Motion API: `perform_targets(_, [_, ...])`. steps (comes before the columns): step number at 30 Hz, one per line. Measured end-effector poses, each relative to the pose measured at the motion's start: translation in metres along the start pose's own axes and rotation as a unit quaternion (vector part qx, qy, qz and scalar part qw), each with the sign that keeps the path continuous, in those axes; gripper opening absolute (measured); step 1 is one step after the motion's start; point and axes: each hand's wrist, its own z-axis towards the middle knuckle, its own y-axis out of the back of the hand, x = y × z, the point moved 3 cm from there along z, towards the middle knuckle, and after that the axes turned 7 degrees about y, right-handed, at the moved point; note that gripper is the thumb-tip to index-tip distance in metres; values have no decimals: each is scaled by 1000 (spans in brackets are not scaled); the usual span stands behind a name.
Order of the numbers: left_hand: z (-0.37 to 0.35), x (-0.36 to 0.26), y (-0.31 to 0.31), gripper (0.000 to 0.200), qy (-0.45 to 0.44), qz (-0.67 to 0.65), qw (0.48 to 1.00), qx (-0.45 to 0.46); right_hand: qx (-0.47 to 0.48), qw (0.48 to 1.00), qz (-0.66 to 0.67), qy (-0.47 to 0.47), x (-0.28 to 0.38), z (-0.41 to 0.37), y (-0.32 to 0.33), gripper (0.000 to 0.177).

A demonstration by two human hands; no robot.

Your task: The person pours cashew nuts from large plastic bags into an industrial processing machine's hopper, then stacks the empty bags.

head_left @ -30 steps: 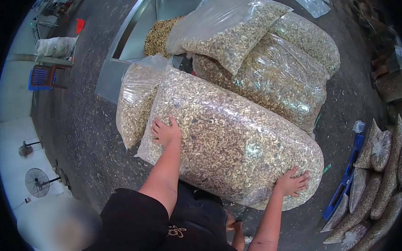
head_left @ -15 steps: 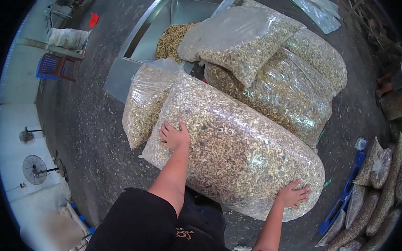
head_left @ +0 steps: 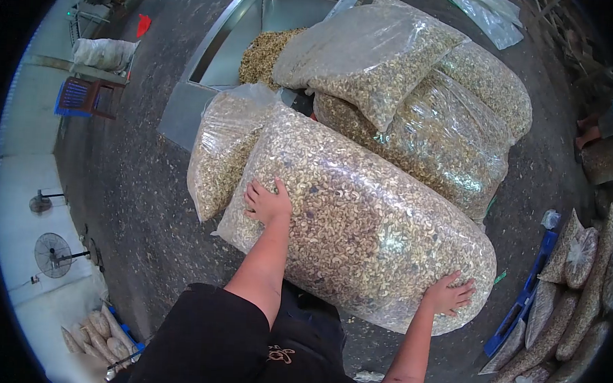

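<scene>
A big clear plastic bag of cashew nuts (head_left: 359,228) lies on its side right in front of me. My left hand (head_left: 268,202) rests on its left part with the fingers spread. Near the bag's right end, my right hand (head_left: 447,296) lies flat, fingers also apart. Both palms touch the plastic without gripping it. Against the left end leans a smaller clear bag of nuts (head_left: 219,150). Just beyond the big bag, a full bag (head_left: 445,143) lies beneath a slack, partly filled bag (head_left: 367,61).
A metal bin (head_left: 224,34) holding a heap of loose brown pieces (head_left: 264,56) stands at the back left. Filled bags (head_left: 568,305) are stacked by a blue pallet (head_left: 524,293) on the right. A chair (head_left: 85,98) and a wall fan (head_left: 54,254) are at left.
Both hands stay on the big bag in nearly the same places. The view has shifted slightly, and more filled bags show at the lower left.
</scene>
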Motion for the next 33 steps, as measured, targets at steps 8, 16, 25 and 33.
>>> perform_targets(8, [0,0,0,67,-4,-1,1000,-1,-2,1000,2,2,-2,0,0,66])
perform_targets(16, [1,1,-2,68,-6,6,1000,-12,-1,1000,5,2,-1,0,0,65])
perform_targets(25, [0,0,-1,67,-4,12,1000,-7,3,1000,5,-2,1,-1,2,64])
perform_targets(33, [2,0,-3,67,-1,9,1000,-5,-1,1000,0,1,1,-1,-1,64])
